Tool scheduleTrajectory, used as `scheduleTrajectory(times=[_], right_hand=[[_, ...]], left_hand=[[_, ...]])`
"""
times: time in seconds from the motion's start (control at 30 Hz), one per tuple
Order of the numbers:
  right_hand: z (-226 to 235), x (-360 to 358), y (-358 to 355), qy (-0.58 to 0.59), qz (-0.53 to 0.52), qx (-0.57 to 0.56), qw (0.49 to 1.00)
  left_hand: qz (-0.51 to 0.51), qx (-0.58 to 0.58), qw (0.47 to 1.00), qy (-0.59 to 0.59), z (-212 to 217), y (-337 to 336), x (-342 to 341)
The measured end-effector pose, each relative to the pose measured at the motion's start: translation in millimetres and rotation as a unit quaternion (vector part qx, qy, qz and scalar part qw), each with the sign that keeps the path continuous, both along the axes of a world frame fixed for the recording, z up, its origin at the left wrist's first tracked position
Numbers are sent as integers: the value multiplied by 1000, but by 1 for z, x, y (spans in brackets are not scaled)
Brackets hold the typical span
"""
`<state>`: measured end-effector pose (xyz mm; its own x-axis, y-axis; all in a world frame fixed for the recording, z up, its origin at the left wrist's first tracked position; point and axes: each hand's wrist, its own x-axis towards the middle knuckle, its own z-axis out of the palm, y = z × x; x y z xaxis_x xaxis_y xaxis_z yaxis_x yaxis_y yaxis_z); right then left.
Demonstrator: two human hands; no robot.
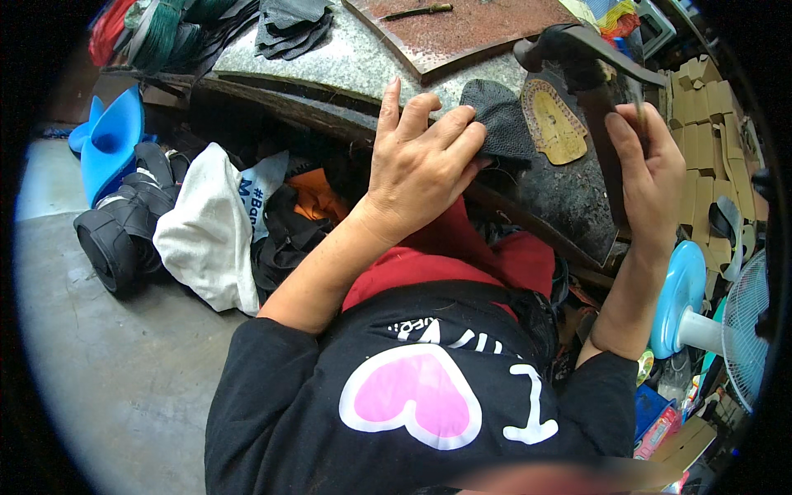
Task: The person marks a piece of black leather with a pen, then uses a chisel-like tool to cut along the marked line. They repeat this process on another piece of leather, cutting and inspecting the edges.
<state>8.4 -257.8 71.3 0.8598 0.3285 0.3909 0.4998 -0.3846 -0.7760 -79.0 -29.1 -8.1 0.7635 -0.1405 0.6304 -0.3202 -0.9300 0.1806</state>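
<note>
My left hand (419, 161) presses its fingers flat on a dark leather piece (500, 118) lying at the near edge of the worn workbench (346, 62). Beside the leather, to the right, lies a tan perforated insole-shaped piece (553, 124). My right hand (652, 169) is closed around the dark handle of a hammer (577, 49), whose head is raised above the bench. Red cloth covers my lap beneath both hands.
A rusty metal plate (462, 33) with a small tool (417, 11) lies further back on the bench, with dark cut pieces (290, 25) at the back left. Black boots (124, 223), a blue stool (111, 140) and a white bag (206, 231) sit left. A blue fan (718, 322) and cardboard boxes (701, 107) stand right.
</note>
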Motion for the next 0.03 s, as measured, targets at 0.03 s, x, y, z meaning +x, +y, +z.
scheduleTrajectory(times=[0.03], right_hand=[[-1,-2,2,8,-4,29,1000]], left_hand=[[4,1,1000,16,1,0,0]])
